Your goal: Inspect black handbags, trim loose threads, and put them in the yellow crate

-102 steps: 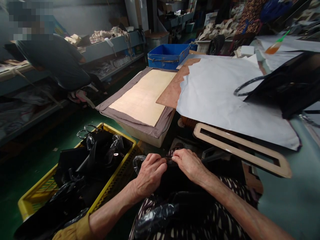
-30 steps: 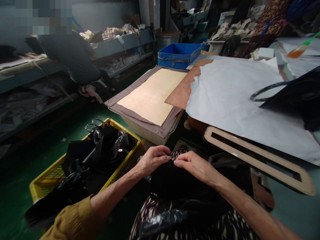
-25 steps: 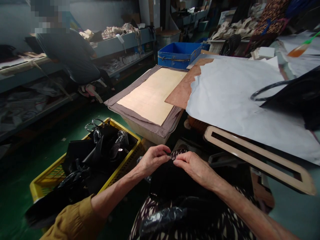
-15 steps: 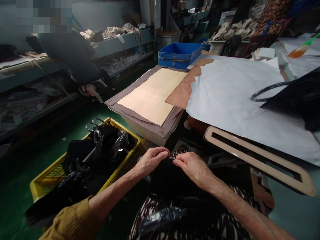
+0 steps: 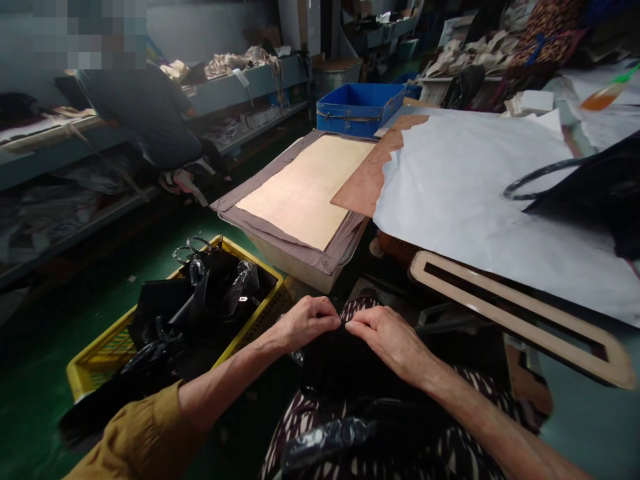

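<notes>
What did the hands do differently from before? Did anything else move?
The left hand and right hand brought their fingertips closer together along the top edge of the black piece on the lap, until they almost touch. Both keep their pinching grip on it. The yellow crate, wooden frame and white sheet stayed where they were.

A dim workshop has a green floor [image 5: 45,313] and a grey wall [image 5: 200,27] at the back left, with long grey shelves [image 5: 240,87] full of clutter running along it. In the middle stands a low stand [image 5: 300,193] with a tan top and grey edging, and a blue crate [image 5: 357,110] sits behind it. To the right a worktable [image 5: 465,180] under a pale sheet catches most of the light.
</notes>
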The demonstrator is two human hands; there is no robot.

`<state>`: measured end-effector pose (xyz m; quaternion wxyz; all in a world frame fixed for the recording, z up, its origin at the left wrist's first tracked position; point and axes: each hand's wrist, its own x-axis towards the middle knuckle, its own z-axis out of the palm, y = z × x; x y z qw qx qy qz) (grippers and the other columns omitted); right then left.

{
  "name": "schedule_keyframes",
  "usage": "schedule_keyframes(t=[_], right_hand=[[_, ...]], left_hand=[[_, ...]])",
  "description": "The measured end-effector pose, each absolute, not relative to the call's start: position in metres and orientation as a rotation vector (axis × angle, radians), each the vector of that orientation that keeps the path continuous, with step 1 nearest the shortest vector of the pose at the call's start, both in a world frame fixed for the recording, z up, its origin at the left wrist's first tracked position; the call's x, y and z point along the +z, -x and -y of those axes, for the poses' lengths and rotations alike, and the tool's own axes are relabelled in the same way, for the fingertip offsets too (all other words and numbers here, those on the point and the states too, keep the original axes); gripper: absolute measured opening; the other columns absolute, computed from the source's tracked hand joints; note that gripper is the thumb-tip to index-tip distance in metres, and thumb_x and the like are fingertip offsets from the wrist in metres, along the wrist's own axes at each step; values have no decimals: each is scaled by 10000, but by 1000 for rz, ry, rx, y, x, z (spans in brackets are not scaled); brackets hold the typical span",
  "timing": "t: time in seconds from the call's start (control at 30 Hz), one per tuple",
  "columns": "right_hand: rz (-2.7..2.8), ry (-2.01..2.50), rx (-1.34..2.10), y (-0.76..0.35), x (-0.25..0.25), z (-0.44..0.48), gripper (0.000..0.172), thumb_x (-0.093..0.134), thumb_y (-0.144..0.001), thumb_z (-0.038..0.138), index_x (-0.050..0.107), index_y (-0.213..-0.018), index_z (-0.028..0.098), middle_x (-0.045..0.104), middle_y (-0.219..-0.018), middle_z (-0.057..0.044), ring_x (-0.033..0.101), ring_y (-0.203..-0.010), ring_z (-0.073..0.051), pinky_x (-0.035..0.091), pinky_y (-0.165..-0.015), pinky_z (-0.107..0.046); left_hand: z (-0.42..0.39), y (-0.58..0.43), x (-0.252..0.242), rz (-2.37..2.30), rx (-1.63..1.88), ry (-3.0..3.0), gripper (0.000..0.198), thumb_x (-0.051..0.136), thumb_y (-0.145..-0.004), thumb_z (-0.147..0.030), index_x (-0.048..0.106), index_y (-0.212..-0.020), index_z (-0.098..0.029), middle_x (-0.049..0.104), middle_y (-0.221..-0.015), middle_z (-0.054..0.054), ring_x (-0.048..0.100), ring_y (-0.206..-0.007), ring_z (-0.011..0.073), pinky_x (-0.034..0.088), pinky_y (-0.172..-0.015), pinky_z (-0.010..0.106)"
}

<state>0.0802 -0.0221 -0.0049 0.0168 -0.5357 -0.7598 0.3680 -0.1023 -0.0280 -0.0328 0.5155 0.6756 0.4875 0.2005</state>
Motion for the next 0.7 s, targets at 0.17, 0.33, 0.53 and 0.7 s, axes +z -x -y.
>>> schedule_keyframes(t=[0.17,0.33,0.53,0.7], right_hand=[[2294,1674,1234,-80,-3,25,310,427,-805,364,599,-608,198,590,-613,8,517,-614,-124,289,-544,-216],[2349,1596,1240,-78,-3,20,264,431,-790,278,614,-620,193,611,-621,-1,542,-642,-128,306,-560,-213],[2363,1523,1221,-79,-6,21,274,439,-803,309,640,-653,200,644,-657,-10,556,-672,-131,323,-599,-216],[2341,1510,1285,-91,-2,23,288,442,-803,336,627,-633,194,593,-610,10,514,-615,-113,303,-563,-211]], left_hand=[[30,97,-32,-1183,504,-1640,178,493,-759,-220,607,-682,-108,544,-731,4,500,-681,110,368,-631,190],[35,94,-34,-1214,557,-1667,192,480,-773,-215,595,-655,-117,535,-734,0,497,-687,106,372,-648,186],[35,95,-32,-1138,506,-1632,218,530,-777,-304,621,-727,-113,545,-765,11,502,-716,118,378,-667,199],[31,96,-35,-1111,500,-1555,196,556,-748,-279,621,-663,-115,554,-743,7,503,-701,120,373,-670,213]])
